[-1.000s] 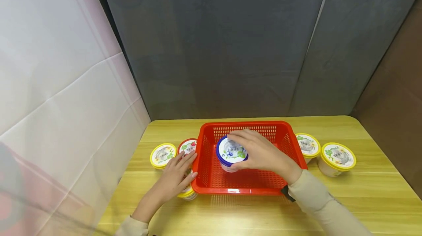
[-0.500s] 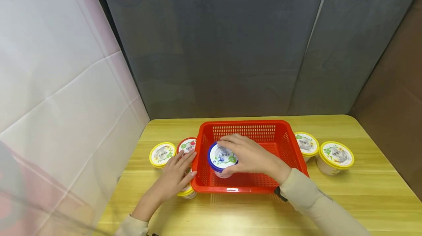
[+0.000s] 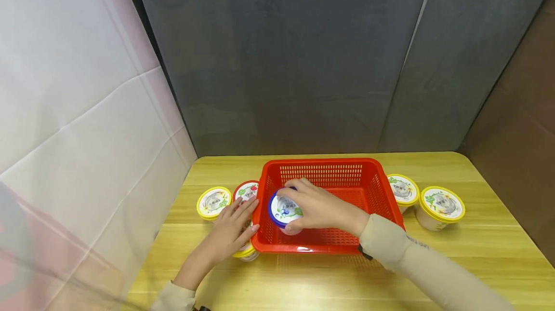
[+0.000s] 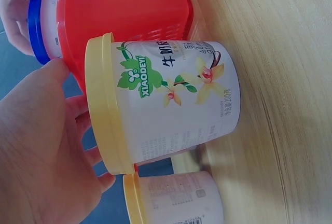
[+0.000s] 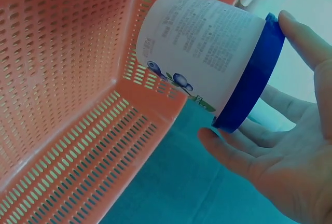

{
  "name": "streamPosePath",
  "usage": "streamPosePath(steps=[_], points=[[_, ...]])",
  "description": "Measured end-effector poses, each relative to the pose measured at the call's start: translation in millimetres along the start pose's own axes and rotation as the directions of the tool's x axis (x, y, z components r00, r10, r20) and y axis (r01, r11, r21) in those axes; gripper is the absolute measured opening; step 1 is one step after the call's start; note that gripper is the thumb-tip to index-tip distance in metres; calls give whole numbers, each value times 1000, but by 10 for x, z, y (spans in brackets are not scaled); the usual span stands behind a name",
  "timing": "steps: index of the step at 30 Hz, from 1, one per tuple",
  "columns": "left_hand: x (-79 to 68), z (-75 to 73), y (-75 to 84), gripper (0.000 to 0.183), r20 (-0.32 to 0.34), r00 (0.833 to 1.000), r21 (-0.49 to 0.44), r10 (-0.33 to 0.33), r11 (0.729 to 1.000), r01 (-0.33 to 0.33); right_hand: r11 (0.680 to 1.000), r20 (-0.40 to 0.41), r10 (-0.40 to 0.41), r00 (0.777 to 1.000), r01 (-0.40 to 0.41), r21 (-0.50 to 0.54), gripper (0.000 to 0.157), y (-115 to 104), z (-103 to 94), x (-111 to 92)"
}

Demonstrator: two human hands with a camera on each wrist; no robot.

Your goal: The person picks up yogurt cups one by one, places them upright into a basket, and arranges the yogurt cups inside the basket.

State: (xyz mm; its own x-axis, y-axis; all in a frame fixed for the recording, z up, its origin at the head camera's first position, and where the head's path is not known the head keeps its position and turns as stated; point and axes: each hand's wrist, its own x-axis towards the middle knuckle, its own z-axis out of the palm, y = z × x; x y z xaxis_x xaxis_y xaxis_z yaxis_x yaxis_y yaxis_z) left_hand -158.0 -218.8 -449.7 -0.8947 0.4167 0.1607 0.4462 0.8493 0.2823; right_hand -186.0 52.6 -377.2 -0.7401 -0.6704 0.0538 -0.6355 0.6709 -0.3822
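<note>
My right hand (image 3: 323, 209) grips a white tub with a blue lid (image 3: 284, 209) by its lid, thumb on one side and fingers on the other. It holds the tub upright over the left part of a red plastic basket (image 3: 312, 250). Blueberries are printed on the tub's wall (image 5: 202, 42) in the right wrist view. My left hand (image 3: 227, 231) lies with fingers extended over the tubs at the basket's left side, fingertips at the basket's left rim. Under that hand are a red-lidded tub (image 3: 246, 190) and a yellow-lidded tub (image 4: 179, 94), both partly hidden in the head view.
Another yellow-lidded tub (image 3: 214, 203) stands at the far left on the wooden table (image 3: 312, 284). To the right of the basket are two yellow-lidded tubs, one against it (image 3: 403, 189) and one farther out (image 3: 441, 207). A grey panel (image 3: 282, 60) rises behind the table.
My right hand has carried the blue-lidded tub left inside the basket's outline, towards its left wall. The left hand has stayed in place.
</note>
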Motion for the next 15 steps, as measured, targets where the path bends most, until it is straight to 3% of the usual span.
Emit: streamPosePath(steps=[15], points=[[-1,14,-17,61,4,1000,5,4,1000,-4,997,98,10,995,-18,76,66,-56,190,173]])
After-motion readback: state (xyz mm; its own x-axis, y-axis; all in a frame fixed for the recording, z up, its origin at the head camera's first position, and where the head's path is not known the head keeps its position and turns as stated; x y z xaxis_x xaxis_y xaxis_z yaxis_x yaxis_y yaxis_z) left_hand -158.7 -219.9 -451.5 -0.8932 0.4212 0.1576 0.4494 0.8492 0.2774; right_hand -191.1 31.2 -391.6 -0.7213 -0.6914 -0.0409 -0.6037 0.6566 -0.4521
